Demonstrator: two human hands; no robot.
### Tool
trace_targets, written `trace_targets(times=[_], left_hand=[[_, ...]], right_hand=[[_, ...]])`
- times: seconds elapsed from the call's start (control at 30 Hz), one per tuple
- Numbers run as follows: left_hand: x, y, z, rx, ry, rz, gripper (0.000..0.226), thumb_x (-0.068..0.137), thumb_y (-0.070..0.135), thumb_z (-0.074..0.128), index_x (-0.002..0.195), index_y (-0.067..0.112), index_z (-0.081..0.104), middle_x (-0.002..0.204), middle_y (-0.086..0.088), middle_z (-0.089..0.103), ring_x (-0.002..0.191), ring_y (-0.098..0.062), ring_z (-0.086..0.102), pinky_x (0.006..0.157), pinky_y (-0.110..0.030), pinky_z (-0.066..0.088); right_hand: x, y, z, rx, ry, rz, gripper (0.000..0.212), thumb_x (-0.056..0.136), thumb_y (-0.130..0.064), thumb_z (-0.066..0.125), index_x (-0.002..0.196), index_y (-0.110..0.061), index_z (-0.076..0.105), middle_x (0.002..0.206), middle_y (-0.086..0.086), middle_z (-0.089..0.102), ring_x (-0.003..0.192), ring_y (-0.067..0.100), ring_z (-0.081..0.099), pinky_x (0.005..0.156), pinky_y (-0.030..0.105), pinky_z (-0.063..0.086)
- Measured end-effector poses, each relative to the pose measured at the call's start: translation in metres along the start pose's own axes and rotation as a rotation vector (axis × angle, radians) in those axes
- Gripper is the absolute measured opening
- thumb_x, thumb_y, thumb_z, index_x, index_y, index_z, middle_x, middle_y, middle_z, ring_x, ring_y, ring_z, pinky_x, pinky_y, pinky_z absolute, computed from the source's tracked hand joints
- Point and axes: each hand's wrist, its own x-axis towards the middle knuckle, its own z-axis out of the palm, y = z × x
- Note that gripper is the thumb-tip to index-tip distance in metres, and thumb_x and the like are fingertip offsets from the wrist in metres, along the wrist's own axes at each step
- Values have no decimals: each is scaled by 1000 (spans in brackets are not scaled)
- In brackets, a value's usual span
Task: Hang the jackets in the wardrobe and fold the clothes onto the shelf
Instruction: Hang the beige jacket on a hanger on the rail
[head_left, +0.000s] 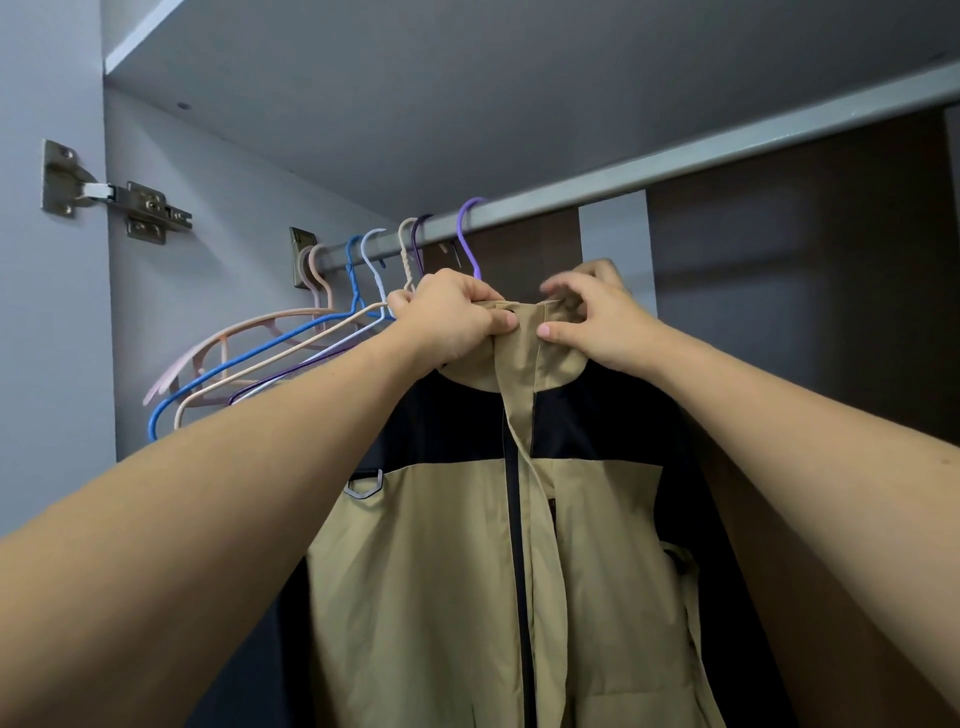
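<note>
Both hands up at the jacket (467, 545) collar: left hand (457, 317) grips it, right hand (587, 317) pinches it. Jacket hangs from purple hanger (466, 234) on wardrobe rail (675, 171); spare hangers (249, 358) bunched left.

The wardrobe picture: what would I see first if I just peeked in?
First the big tan and black jacket hanging in the middle, with the left hand and the right hand both holding its collar at the top. Next, the bunch of colourful empty hangers on the grey rail, to the jacket's left.
</note>
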Motion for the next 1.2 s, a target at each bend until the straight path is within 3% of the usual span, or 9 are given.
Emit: trace_targets(times=[0.17,0.27,0.4,0.53,0.73,0.9,1.07,1.13,1.2], left_hand=[[-36,-15,9,532,235,443,48,84,50,58,129,37,49,131,5,45,124,-25,33,107,-49,14],[-82,-33,28,490,284,427,65,81,42,59,142,30,39,145,-5,34,132,-30,31,111,-51,15],[-150,-65,63,444,262,364,64,83,33,57,144,22,41,151,-11,32,137,-32,30,113,-49,17],[-221,-99,103,396,95,345,57,89,36,52,143,23,39,143,-8,39,132,-30,33,112,-48,18],[-321,-147,139,238,-76,341,27,92,29,53,114,16,60,111,-6,54,100,-28,50,85,-40,39],[-391,-174,160,19,-332,93,23,97,43,46,102,23,55,95,5,55,88,-16,56,70,-33,45],[-445,-197,176,23,-516,-95,37,90,61,50,87,25,51,89,6,58,82,-18,56,69,-34,46],[-459,-200,184,52,-574,-131,41,87,64,52,86,23,52,89,5,59,83,-19,57,69,-34,47],[-469,-201,192,85,-598,-129,35,89,55,54,85,21,51,91,2,62,85,-22,58,68,-34,44]], right_hand=[[-45,7,30,214,144,167,74,84,-34,73,144,-34,30,126,-7,23,103,14,51,95,27,44],[-93,16,59,277,129,276,64,88,-33,69,142,-31,34,127,-3,32,87,11,57,83,23,46],[-160,27,103,296,136,401,46,93,-32,62,135,-30,42,124,-5,38,95,9,55,83,23,47],[-230,31,143,334,159,463,36,96,-29,60,130,-28,48,124,-8,43,91,-1,55,74,7,45],[-334,27,189,442,150,631,20,94,-30,63,112,-27,56,123,-2,45,100,7,55,94,25,47],[-421,40,217,561,183,975,15,96,-25,58,110,-22,63,108,0,63,98,13,59,76,22,46],[-518,40,266,679,50,1439,13,99,-22,51,109,-15,57,76,-3,55,61,9,47,48,20,36],[-549,41,280,795,-19,1566,27,97,-34,54,119,-17,52,85,0,54,70,13,50,59,24,38],[-574,47,292,1045,-23,1657,42,95,-44,54,126,-18,46,109,7,60,104,25,58,84,33,42]])
